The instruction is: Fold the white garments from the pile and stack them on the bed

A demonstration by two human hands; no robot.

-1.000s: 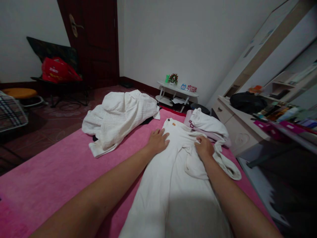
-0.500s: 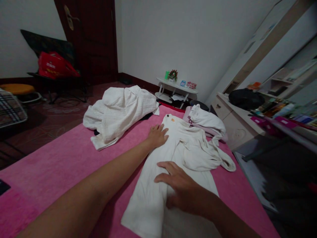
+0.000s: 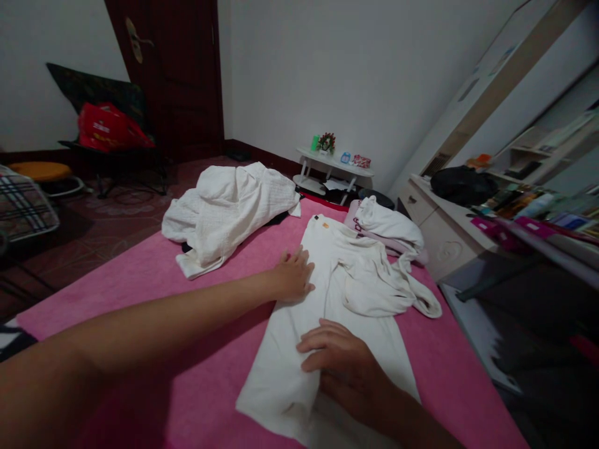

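A white long-sleeved garment [image 3: 327, 312] lies spread on the pink bed cover [image 3: 140, 299], its sleeve bunched across the upper right part. My left hand [image 3: 292, 274] rests flat on the garment's left edge near the shoulder, fingers stretched out. My right hand [image 3: 339, 358] lies palm down on the lower body of the garment, fingers spread and pointing left. Neither hand holds anything.
A crumpled white cloth [image 3: 229, 212] lies at the bed's far left. Folded white and pale pink clothes [image 3: 388, 234] sit by the far right corner. A dresser [image 3: 449, 243] with a black bag stands right, a small white table [image 3: 334, 171] beyond, a dark door [image 3: 173, 75] behind.
My right hand left the bunched sleeve near the collar and came down onto the garment's lower body. My left hand slid slightly down along the left edge.
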